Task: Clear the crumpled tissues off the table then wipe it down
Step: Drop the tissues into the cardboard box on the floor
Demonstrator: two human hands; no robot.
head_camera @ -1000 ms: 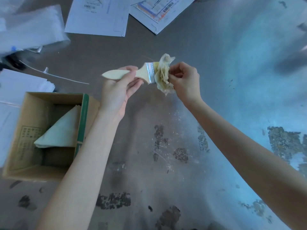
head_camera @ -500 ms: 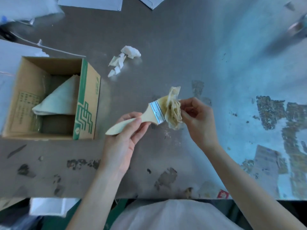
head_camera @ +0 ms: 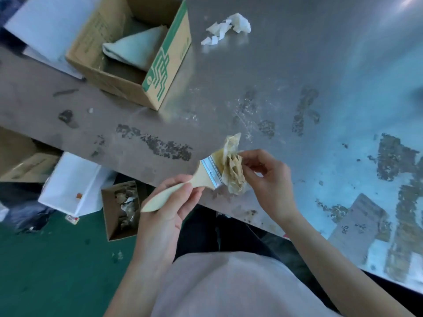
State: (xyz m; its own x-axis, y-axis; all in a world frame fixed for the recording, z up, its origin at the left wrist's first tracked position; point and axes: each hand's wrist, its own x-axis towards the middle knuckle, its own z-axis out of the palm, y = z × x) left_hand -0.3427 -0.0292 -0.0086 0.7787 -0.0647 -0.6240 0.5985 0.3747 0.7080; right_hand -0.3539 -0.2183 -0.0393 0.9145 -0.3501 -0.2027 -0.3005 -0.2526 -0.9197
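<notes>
My left hand [head_camera: 170, 210] grips the pale wooden handle of a paintbrush [head_camera: 201, 173] over the near edge of the metal table [head_camera: 297, 72]. A yellowish crumpled tissue [head_camera: 233, 165] sits against the brush's bristles, and my right hand [head_camera: 267, 179] pinches it from the right. A white crumpled tissue [head_camera: 229, 27] with torn strips lies on the table at the far side. An open cardboard box [head_camera: 135, 53] with green print stands at the far left and holds a folded pale cloth [head_camera: 135, 48].
The table top is scuffed with dark patches and pale crumbs [head_camera: 247, 113]. On the green floor to the left stand a small open box of scraps [head_camera: 121, 209], a white box [head_camera: 71, 184] and a brown carton [head_camera: 20, 161]. White sheets [head_camera: 45, 26] lie beyond the cardboard box.
Both hands, with the brush and tissue, have drawn back from mid-table to its near edge. My view has tilted down and left, bringing the floor and the small scrap box into sight.
</notes>
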